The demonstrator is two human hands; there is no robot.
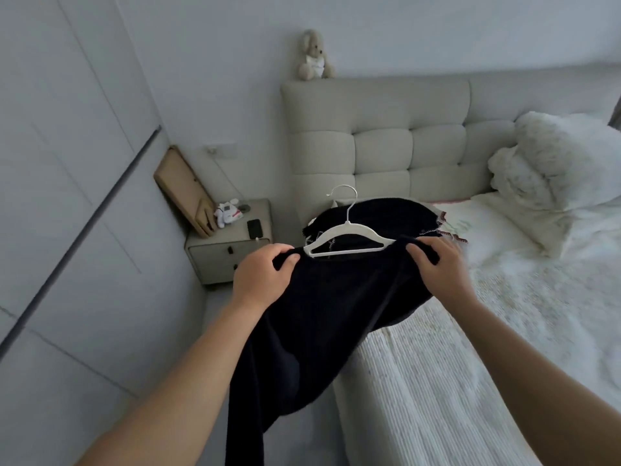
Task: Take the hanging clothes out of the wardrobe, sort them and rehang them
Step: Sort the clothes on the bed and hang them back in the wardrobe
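I hold a dark navy garment [322,317] up over the corner of the bed [437,381]. My left hand [263,274] grips its left shoulder and my right hand [440,267] grips its right shoulder. A white hanger [349,238] sits in the garment's neck, its hook pointing away from me. The cloth hangs down between my arms toward the floor. Behind the hanger another dark garment [379,216] with red-and-white stitched trim lies on the bed.
White wardrobe doors [67,183] fill the left side. A nightstand [228,243] with a phone [254,227] and a small toy stands by the padded headboard [383,136]. A teddy bear [314,57] sits on the headboard. Fluffy white bedding [551,169] lies at the right.
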